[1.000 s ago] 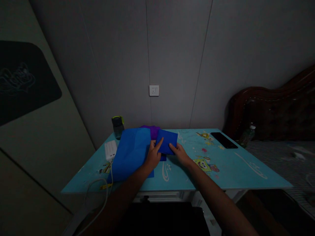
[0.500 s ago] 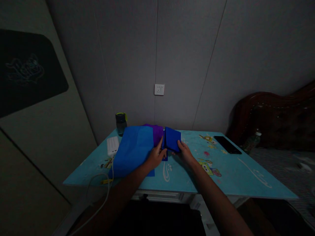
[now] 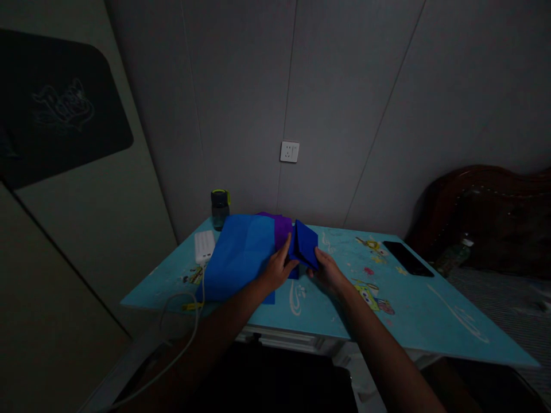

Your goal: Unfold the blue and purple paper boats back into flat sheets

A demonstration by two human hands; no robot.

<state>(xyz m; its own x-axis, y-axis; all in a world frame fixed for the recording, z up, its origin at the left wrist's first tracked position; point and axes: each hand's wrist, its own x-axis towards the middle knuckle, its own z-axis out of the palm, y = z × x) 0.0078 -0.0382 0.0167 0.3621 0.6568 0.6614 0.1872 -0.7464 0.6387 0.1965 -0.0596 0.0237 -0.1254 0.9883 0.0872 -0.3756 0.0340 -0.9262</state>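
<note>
On the light blue cartoon-printed bench (image 3: 413, 310), centre-left: one small dark blue folded sheet (image 3: 306, 244), its right flap raised at a slant off the surface.
Left hand (image 3: 275, 269): fingers bent, pressing the sheet's left part down near the fold; thumb beside the crease.
Right hand (image 3: 329, 271): fingers closed on the lower right edge of the raised flap, pinching it.
Just left of the sheet: large blue sheet (image 3: 239, 255), lying flat, reaching to the bench's near edge; the left forearm crosses its corner.
Behind, between the two blue pieces: purple sheet (image 3: 282, 228), partly covered.
Far left corner: dark bottle with yellow-green lid (image 3: 220, 207), upright by the wall.
Left edge: white power bank (image 3: 204, 246), white cable (image 3: 181, 321) hanging off the bench.
Far right: black phone (image 3: 407, 258), flat, well apart from the hands.
Wall above: white socket (image 3: 289, 152).
</note>
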